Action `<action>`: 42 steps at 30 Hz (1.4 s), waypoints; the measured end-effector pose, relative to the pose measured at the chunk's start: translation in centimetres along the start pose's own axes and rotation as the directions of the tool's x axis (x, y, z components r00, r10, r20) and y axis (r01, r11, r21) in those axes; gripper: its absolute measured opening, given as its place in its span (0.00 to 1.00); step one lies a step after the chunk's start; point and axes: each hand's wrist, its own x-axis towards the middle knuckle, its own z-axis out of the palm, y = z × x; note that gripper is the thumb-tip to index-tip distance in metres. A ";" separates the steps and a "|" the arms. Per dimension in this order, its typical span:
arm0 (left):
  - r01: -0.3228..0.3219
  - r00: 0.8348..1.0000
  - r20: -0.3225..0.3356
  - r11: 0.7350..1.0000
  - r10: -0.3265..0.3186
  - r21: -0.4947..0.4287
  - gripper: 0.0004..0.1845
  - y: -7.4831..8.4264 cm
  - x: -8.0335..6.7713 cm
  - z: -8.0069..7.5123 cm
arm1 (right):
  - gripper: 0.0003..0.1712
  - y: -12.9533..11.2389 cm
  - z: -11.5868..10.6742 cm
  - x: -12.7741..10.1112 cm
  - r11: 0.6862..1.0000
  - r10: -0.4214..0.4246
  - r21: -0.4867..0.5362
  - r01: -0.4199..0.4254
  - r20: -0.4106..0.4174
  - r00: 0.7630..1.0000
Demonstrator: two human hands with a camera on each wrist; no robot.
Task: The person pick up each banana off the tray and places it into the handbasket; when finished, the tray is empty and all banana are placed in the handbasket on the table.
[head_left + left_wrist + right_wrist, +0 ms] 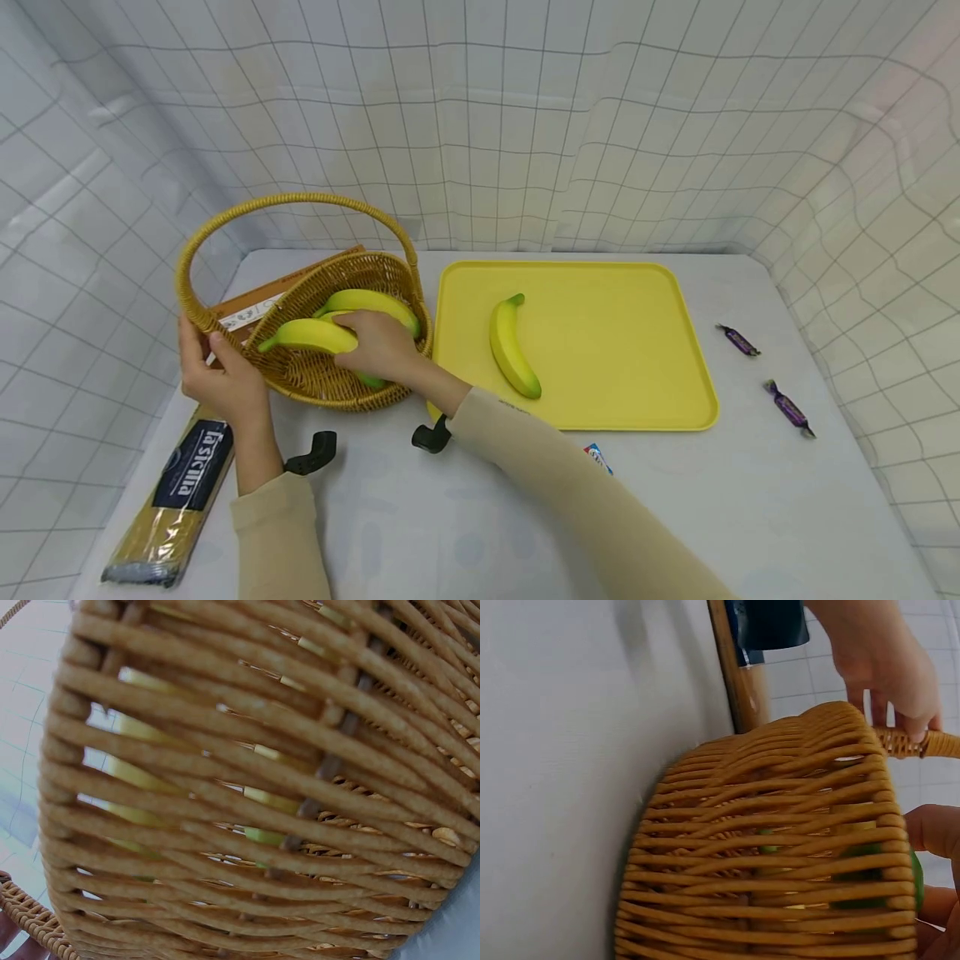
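The left hand has its grip round the low end of the handle of a brown woven basket. The right hand reaches inside the basket. Its grip seems to be round the front banana, but the fingertips are partly hidden. Another banana lies behind it in the basket. One more banana lies on the left part of the yellow tray, just beside the basket. A long packet with a dark label lies on the table, near the left arm. Two purple sweets lie right of the tray.
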 end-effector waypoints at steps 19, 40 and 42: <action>-0.007 1.000 -0.012 1.000 0.007 -0.007 0.22 0.9 -0.3 0.0 | 0.33 0.3 1.3 0.6 0.985 0.146 -0.099 -0.141 0.046 0.988; -0.005 1.000 -0.005 1.000 0.005 0.001 0.22 0.1 0.1 0.0 | 0.29 0.4 2.2 1.2 0.965 0.165 -0.202 -0.168 -0.032 0.986; -0.006 1.000 -0.008 1.000 0.006 0.002 0.22 0.3 0.1 0.0 | 0.29 0.4 2.3 1.2 0.965 0.166 -0.201 -0.169 -0.034 0.986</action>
